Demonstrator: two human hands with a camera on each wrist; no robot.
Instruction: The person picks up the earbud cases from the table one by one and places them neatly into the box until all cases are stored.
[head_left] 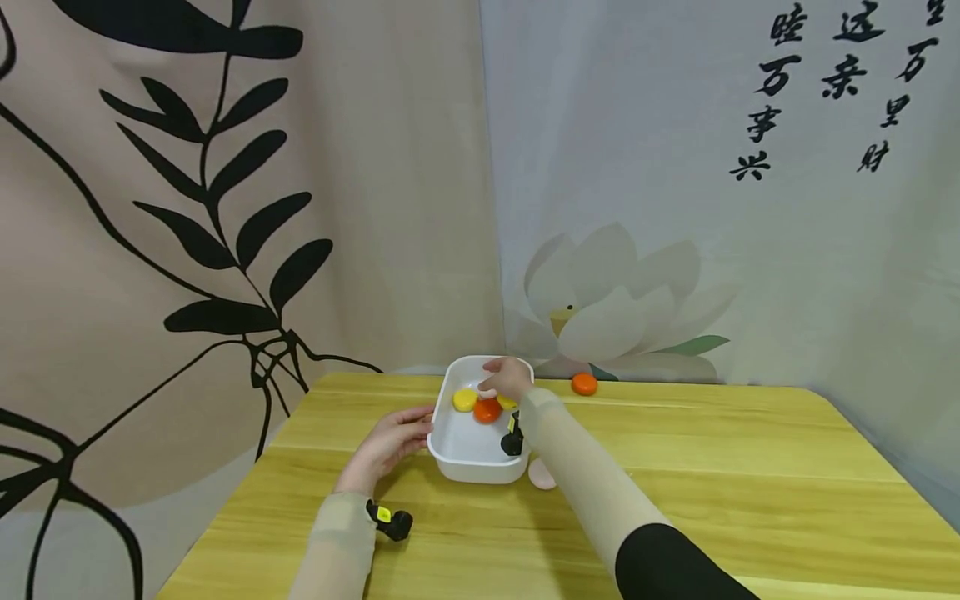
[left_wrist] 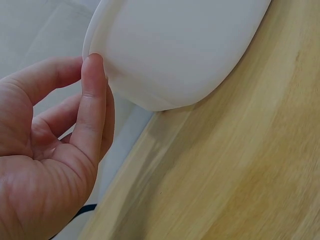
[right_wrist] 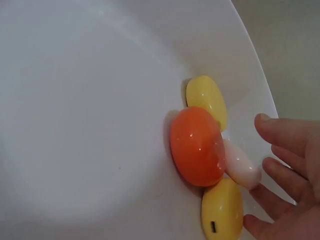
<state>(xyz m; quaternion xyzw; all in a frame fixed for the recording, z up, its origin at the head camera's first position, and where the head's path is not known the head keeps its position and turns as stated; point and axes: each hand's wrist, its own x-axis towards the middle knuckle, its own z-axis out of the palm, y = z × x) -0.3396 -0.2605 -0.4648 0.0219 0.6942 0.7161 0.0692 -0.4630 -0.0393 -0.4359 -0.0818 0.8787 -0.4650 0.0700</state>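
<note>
A white plastic basin [head_left: 480, 472] stands on the wooden table. My left hand [head_left: 392, 444] is at its left side, pinching the rim between thumb and fingertips. Inside lie two yellow glossy rounded pieces [right_wrist: 222, 210], an orange one [right_wrist: 197, 146] and a pale pink one [right_wrist: 242, 164], bunched near the far wall. One yellow piece has a small black mark. My right hand [head_left: 510, 379] reaches over the far right rim, its fingers spread and loosely bent. Its lower fingertips meet or nearly meet the pink and yellow pieces; nothing is gripped there.
Another orange piece [head_left: 584, 384] sits at the table's back edge, right of the basin. A pale pink piece [head_left: 542, 474] lies beside the basin's near right corner, partly behind my right forearm. Printed cloth [head_left: 420, 208] hangs behind the wooden table [head_left: 750, 467].
</note>
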